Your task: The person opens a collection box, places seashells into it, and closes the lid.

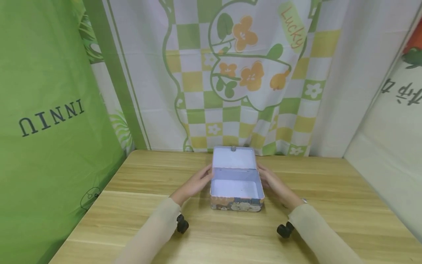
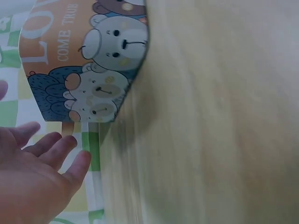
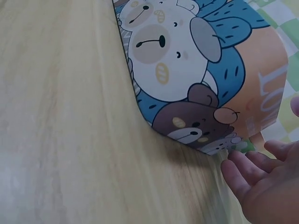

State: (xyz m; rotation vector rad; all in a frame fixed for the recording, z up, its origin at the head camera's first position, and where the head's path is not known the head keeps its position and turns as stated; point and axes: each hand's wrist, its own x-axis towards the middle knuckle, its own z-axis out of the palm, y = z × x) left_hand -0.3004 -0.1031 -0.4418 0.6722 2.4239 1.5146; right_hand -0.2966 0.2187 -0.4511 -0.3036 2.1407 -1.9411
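Observation:
A hinged tin box (image 1: 230, 202) sits on the table with its lid (image 1: 234, 158) swung back, a small metal clasp (image 1: 233, 149) at the lid's far edge. Its pale inside shows in the head view. Cartoon bears and orange lettering cover its outer walls. On the box's left side is my left hand (image 1: 195, 182), fingers loosely extended by the far corner in the left wrist view. My right hand (image 1: 273, 181) is at the opposite side. In the right wrist view its relaxed fingertips (image 3: 232, 170) come right up to the lower corner of the box, palm turned up.
The box stands on a wood-grain table (image 1: 224, 238), towards its back edge. Behind hangs a checkered curtain (image 1: 194, 80); a green cloth (image 1: 49, 165) closes the left side and a white one (image 1: 385, 157) the right. Black wrist devices (image 1: 182, 224) sit under both sleeves.

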